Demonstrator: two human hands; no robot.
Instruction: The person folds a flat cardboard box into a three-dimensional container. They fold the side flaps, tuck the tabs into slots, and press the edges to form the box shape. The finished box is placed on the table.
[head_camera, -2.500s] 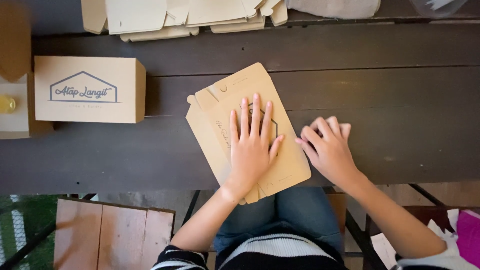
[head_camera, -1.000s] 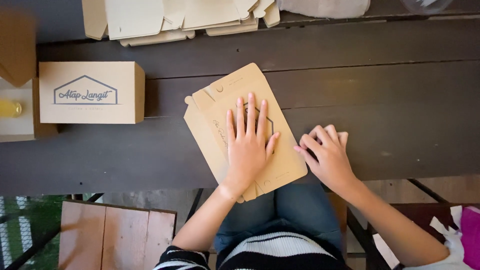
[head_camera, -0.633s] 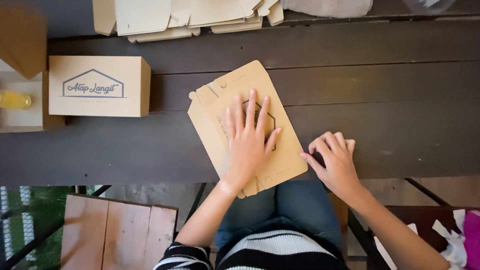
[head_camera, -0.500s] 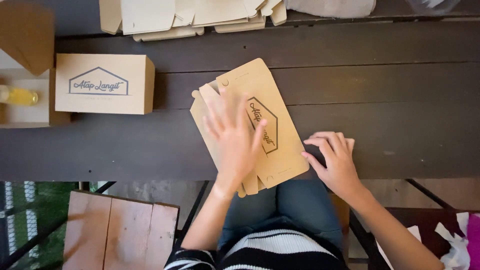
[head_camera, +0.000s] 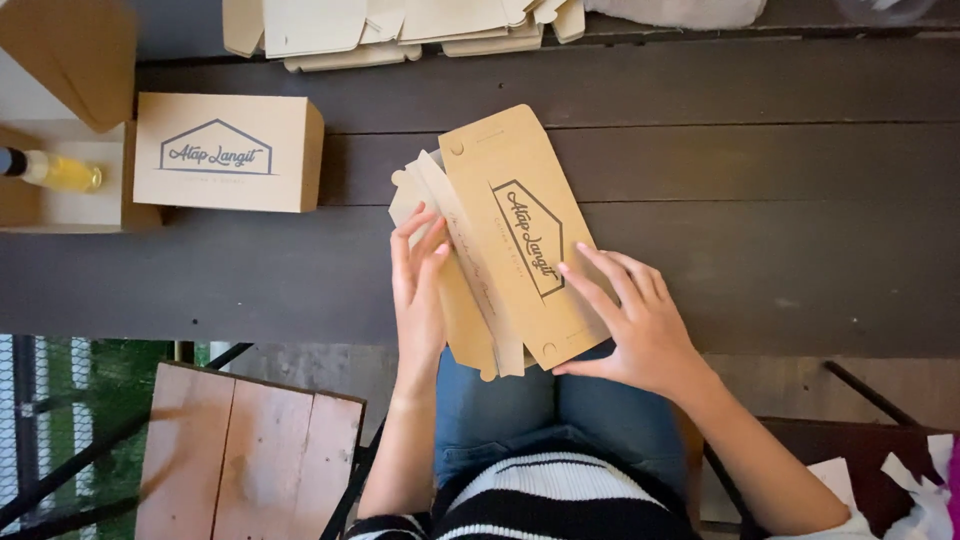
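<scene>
Head view: left hand and right hand, both open-fingered, on one flat carton.

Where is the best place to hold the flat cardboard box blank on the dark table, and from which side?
Probably the two long edges of the flat cardboard box blank, one from each side. It lies diagonally, folded lengthwise, and the left hand already rests on its loose left flaps while the right hand touches its right edge.
</scene>
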